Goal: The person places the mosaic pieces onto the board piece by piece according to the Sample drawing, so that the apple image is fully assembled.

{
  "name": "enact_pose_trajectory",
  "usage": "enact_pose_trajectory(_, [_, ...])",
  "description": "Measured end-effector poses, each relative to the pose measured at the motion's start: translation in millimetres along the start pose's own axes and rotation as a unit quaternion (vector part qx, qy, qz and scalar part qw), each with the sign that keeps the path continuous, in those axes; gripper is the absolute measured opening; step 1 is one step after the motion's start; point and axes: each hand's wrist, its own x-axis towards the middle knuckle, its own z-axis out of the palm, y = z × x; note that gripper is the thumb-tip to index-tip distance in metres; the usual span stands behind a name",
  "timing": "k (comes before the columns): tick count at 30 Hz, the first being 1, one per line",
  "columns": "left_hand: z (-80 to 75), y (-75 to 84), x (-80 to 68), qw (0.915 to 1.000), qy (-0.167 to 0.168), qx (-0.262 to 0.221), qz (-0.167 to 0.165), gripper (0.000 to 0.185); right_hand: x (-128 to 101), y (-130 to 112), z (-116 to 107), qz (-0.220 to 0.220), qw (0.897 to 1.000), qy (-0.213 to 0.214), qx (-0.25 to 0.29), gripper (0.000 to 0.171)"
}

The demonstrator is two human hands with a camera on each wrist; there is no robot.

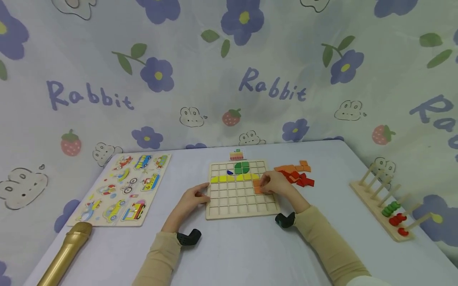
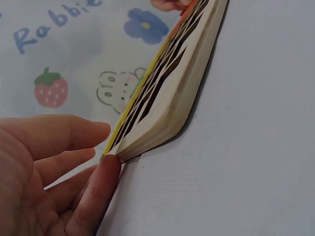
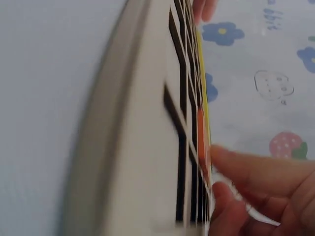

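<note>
A wooden grid board (image 1: 231,200) lies on the table, with green pieces (image 1: 241,167), a row of yellow pieces (image 1: 223,178) and a small blue piece (image 1: 230,172) in its cells. Against its left edge rests my left hand (image 1: 191,198); the thumb touches the rim in the left wrist view. My right hand (image 1: 279,183) is over the board's right side, fingertips pinching an orange square tile (image 1: 257,190) at a cell. Those fingers partly cover the orange tiles there. The right wrist view shows an orange tile (image 3: 200,132) beside the fingertips.
Loose orange tiles (image 1: 303,163) and red tiles (image 1: 301,180) lie right of the board. A small picture card (image 1: 236,155) stands behind it. To the left are a vehicle puzzle board (image 1: 121,198) and a gold microphone (image 1: 66,254). A peg rack (image 1: 381,210) with colored beads stands far right.
</note>
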Motion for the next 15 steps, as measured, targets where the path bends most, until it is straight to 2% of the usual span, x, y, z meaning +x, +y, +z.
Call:
enact_pose_trajectory(3, [-1.8,0.4,1.1,1.0,0.002,0.002,0.003,0.061,2,5,-19,0.006,0.999,0.025,0.019,0.023])
enact_pose_trajectory(9, [-3.5,1.2,0.5,1.0,0.001,0.002,0.008,0.061,-1,38,-64,0.062,0.991,0.11,0.048,0.033])
enact_pose_trajectory(12, [-2.9,0.8,-0.1,1.0,-0.002,0.002,0.009,0.061,-3,54,-74,0.058,0.989,0.13,0.042,0.036])
enact_pose_trajectory(15, [-1.7,0.1,-0.2,1.0,-0.002,0.001,0.009,0.061,-3,62,-75,0.049,0.991,0.124,0.01,0.043])
